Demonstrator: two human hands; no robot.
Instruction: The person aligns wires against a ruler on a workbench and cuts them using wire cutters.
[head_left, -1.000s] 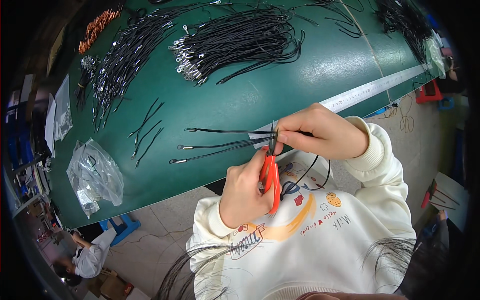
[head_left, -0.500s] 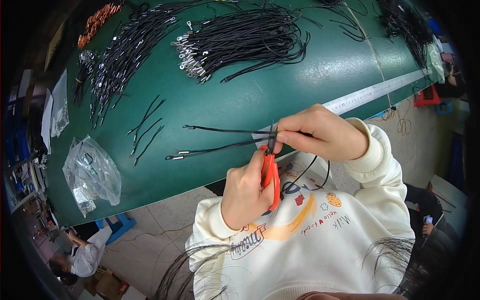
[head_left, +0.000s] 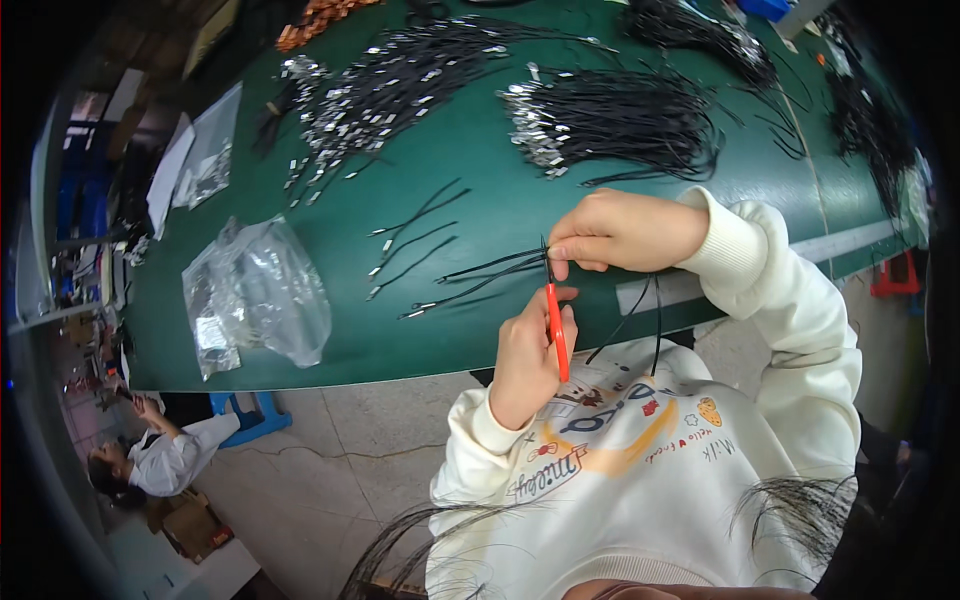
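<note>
My left hand [head_left: 527, 365] is closed around the red handles of a pair of scissors [head_left: 557, 335]. Their dark blades point away from me and stand across several thin black cables [head_left: 455, 297] just left of my right fingertips. With thumb and fingers pinched together, my right hand [head_left: 618, 228] grips those cables. Metal terminals on the cables point left over the green table; other cable lengths hang below my right hand toward my sweatshirt. Whether the blades are closed on the cables, I cannot tell. Several short black cables [head_left: 412, 266] lie loose left of my hands.
Large bundles of black cables with metal ends [head_left: 620, 125] lie along the far side of the green table [head_left: 345, 365]. A steel ruler [head_left: 845, 241] lies at right, partly under my right arm. At left is a clear plastic bag [head_left: 265, 290]. A person [head_left: 175, 460] sits beyond, lower left.
The whole view has shifted, so the table's things appear farther right. A shorter stretch of cable shows left of the blades. Both hands keep their grips.
</note>
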